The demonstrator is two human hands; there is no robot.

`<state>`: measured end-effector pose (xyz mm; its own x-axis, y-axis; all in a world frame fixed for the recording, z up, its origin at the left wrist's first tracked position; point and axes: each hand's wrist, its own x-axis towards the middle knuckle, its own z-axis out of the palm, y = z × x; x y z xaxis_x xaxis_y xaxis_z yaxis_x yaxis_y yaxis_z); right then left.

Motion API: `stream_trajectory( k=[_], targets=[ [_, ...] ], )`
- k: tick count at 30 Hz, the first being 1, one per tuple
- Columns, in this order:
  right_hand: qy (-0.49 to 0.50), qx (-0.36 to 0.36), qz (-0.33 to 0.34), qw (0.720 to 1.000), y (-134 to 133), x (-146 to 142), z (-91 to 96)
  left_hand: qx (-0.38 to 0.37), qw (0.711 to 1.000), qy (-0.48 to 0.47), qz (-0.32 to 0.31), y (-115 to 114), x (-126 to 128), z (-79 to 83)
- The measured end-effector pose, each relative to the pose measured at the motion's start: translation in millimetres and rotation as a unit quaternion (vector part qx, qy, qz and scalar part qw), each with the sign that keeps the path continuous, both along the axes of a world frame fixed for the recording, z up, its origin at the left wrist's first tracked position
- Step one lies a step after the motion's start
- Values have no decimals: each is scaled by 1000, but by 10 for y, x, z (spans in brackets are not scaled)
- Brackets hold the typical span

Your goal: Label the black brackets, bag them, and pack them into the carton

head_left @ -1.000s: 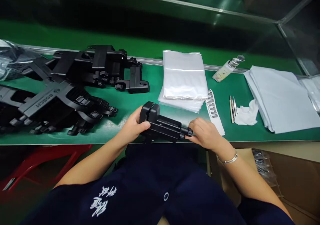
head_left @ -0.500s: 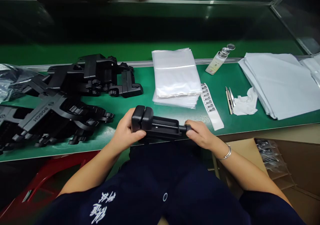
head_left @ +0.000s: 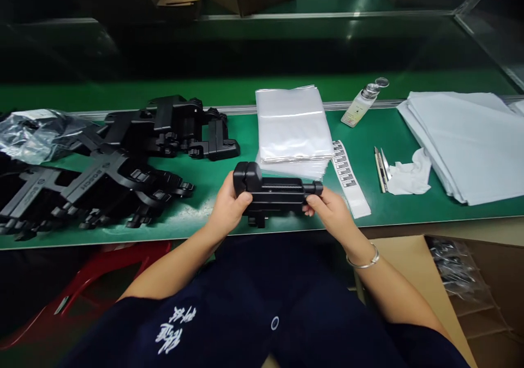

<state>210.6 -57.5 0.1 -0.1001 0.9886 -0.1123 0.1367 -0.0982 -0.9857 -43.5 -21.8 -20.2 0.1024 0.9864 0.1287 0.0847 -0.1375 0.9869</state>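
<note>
A black clamp-like device point(head_left: 278, 193), with two rounded jaws at one end and a knob at the other, is held level over the table's front edge. My left hand point(head_left: 228, 207) is closed round its jaw end, the thumb lying on the near side. My right hand point(head_left: 331, 208) grips the knob end between thumb and fingers. Behind the device lies a stack of clear plastic bags point(head_left: 293, 125). Just right of the bags is a strip of printed labels point(head_left: 350, 179).
Several black Bosch-marked devices point(head_left: 98, 177) and a bagged item point(head_left: 35, 133) lie at left. Toward the right are a pump bottle point(head_left: 362, 105), a cutter knife point(head_left: 380, 171), tweezers point(head_left: 386, 163), a crumpled tissue point(head_left: 410, 174) and white sheets point(head_left: 470, 144). Below right stands a cardboard box point(head_left: 413, 269).
The device has rolled in my hands, so its screw channel is turned from view and a small part shows underneath. My right hand has shifted its grip at the knob end.
</note>
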Motion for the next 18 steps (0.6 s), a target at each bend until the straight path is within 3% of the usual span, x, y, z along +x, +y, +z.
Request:
stream_trajectory(
  k=[4,7,12,15,18],
  targets=[
    [117,-35,-41,992,19,-47,-104,-71,997,-14,-10,68,168,34],
    [129,-15,-69,989,27,-37,-151,-110,993,-41,-27,119,227,71],
    [-41,95,-117,988,50,23,-187,-50,998,-5,-26,107,258,116],
    [-136,111,-147,973,79,29,-197,8,999,35,-37,110,258,133],
    [-113,113,-111,981,125,11,-224,-18,1000,9,-21,140,247,115]
  ],
)
